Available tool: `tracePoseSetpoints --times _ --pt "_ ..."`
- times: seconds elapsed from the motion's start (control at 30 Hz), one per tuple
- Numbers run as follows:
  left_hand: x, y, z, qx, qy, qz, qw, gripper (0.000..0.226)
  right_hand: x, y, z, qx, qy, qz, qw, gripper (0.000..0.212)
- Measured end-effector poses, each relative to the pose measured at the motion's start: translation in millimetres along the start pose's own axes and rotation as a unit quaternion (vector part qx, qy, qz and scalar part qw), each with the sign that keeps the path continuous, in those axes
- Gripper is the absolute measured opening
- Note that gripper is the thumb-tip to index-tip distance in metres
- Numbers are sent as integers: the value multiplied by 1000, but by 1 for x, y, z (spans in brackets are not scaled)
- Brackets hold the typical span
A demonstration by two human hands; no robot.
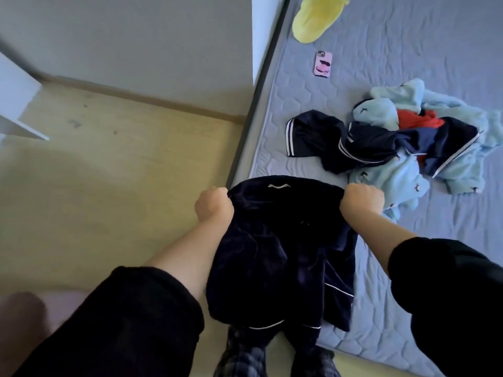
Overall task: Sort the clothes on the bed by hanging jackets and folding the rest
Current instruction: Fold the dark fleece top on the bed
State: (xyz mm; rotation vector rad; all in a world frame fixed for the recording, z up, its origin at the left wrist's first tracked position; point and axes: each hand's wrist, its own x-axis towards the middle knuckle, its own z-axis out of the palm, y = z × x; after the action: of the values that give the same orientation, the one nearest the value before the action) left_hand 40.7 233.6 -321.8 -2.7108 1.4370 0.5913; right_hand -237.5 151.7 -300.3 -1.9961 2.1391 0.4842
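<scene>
The person is standing at the bed's [408, 50] near left corner and is holding up a dark garment [280, 254] with white piping. The left grip [215, 204] is clenching one end of its top edge and the right grip [363, 198] is clenching the other, both fists closed on the cloth with the top band stretching between them. The garment is hanging down in front of the person's legs, its right side trailing over the bed's near edge and its left side hanging over the floor [109, 172]. Whether it is a jacket or a pyjama piece is hard to tell, though a small loop is showing at the middle of the top edge. The step in hand appears to be spreading and judging this piece, so sorting is looking early. A pile [408, 142] of pale blue, navy and red clothes is lying unfolded toward the bed's right edge. A phone [323, 63] is lying near the left edge, and a yellow item [313, 19] is sitting by the far left edge. The next move is likely calling for a decision: if it is a jacket, it is needing a hanger, and none is showing here. Otherwise it is wanting laying flat on the bare stretch of bed near the front edge, clear of the pile, before folding.
</scene>
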Motion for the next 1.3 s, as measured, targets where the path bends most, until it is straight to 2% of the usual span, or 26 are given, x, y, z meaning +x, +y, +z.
tracePoseSetpoints --times 0.1,0.17,0.3,0.4,0.47,0.57,0.63,0.73,0.83,0.93,1.03,1.13,1.2,1.27,1.3 --pt "15 10 33 -17 -4 -32 999 24 22 3 29 134 -72 82 985 25" --pt "26 21 45 -85 1 -47 995 17 38 2 35 198 -69 82 974 28" --pt "61 48 38 -226 11 -85 970 35 81 -6 16 260 41 34 964 28" --pt "93 64 24 -336 46 -123 933 41 118 -15 0 317 102 5 943 24" --pt "109 72 19 -400 49 -119 907 47 137 -23 -4 348 99 -33 932 38" --pt "118 80 28 -471 -17 -69 879 67 146 -36 8 329 30 -95 939 82" --pt "109 82 46 -435 -56 -60 897 78 140 -42 33 326 -29 -96 940 88" --pt "79 74 91 -366 -95 -18 926 81 117 -40 84 318 -131 -74 936 82" --pt "42 58 138 -311 -208 5 927 77 86 -25 142 285 -223 -58 930 74" --pt "3 46 183 -247 -298 23 922 66 56 -3 197 237 -277 -19 931 66" --pt "-33 48 220 -185 -293 88 934 56 31 23 242 237 -263 53 934 57" --pt "-63 60 251 -143 -242 163 946 43 15 54 277 283 -142 149 937 50" --pt "-79 72 270 -164 -230 168 945 36 11 74 295 297 -84 210 928 53" --pt "-92 83 289 -186 -249 150 939 36 11 86 310 323 -127 269 898 64" --pt "-98 88 299 -178 -272 136 936 40 11 89 315 341 -171 277 882 60"
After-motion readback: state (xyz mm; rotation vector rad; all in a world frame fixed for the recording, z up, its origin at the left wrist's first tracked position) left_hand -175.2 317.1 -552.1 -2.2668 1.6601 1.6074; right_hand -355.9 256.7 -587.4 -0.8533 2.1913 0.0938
